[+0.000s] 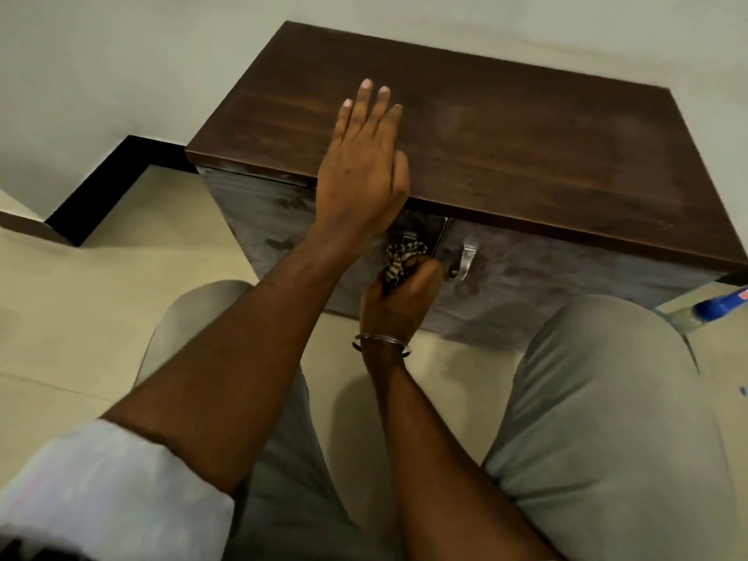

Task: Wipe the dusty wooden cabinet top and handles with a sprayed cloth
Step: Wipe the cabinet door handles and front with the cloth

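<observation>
Presently the cabinet top (506,155) is braced by the flat, spread left hand (360,172) while the right hand (398,301) grips the bunched cloth (398,263) at the left handle (mostly hidden), which I judge needs wrapping fully, then the bare right handle (465,261).

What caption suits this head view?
Left hand braces on cabinet top while right hand rubs checked cloth beside handle.

The left hand (362,164) is laid flat, fingers spread and extended, forearm bare below a rolled sleeve (113,491); the right hand (398,295) is closed in a fist; a bangle (380,344) is worn at its wrist.
</observation>
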